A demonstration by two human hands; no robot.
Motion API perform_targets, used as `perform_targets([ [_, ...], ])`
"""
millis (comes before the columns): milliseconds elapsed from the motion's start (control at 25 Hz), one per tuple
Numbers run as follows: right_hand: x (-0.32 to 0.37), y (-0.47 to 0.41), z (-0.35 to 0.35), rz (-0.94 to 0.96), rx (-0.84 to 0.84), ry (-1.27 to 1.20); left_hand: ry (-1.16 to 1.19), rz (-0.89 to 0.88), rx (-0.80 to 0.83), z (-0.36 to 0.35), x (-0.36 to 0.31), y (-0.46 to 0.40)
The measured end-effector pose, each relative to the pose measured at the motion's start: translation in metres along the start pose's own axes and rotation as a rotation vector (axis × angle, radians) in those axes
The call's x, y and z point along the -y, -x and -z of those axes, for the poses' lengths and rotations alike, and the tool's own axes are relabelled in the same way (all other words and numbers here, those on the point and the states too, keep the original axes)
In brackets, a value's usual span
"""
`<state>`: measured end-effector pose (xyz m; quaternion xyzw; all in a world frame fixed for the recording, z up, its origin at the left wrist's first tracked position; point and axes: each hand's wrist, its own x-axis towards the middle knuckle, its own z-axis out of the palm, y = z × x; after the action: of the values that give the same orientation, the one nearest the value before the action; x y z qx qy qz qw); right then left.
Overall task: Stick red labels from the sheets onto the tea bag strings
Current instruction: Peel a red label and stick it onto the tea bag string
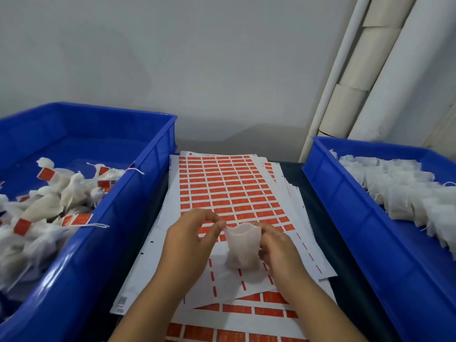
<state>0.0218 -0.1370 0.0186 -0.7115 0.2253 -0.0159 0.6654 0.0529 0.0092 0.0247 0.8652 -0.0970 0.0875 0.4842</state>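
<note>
A white mesh tea bag (pixel 243 248) is held upright between both hands over the label sheets. My right hand (pixel 278 248) grips its right side. My left hand (pixel 190 240) pinches at its top left corner with thumb and forefinger; the string there is too thin to make out. The top sheet of red labels (pixel 222 183) lies flat on the table, its near rows peeled bare. More label sheets (pixel 237 314) are stacked under it and show in front.
A blue bin (pixel 138 183) at the left holds several tea bags with red labels stuck on. A blue bin (pixel 345 208) at the right holds a row of unlabelled tea bags. White pipes run up the wall at the back right.
</note>
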Motion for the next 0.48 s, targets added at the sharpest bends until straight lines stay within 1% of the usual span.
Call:
perform_targets([
  [80, -0.004, 0.005, -0.001, 0.142, 0.155, 0.032, 0.001, -0.045, 0.021, -0.004, -0.003, 0.005],
  [160, -0.004, 0.009, -0.003, 0.262, 0.238, 0.15, 0.013, -0.107, 0.022, -0.006, -0.006, 0.009],
  [240, -0.007, 0.012, -0.007, 0.384, 0.22, 0.29, -0.017, -0.171, -0.017, -0.006, -0.005, 0.011],
  [280, -0.009, 0.012, -0.006, 0.403, 0.198, 0.308, -0.042, -0.186, -0.049, -0.004, -0.005, 0.011],
  [400, -0.01, 0.009, 0.004, 0.41, 0.151, 0.305, -0.048, -0.136, -0.18, 0.004, -0.002, 0.005],
  [480, -0.012, 0.006, 0.011, 0.389, 0.19, 0.335, -0.026, -0.094, -0.246, 0.008, 0.001, 0.0],
])
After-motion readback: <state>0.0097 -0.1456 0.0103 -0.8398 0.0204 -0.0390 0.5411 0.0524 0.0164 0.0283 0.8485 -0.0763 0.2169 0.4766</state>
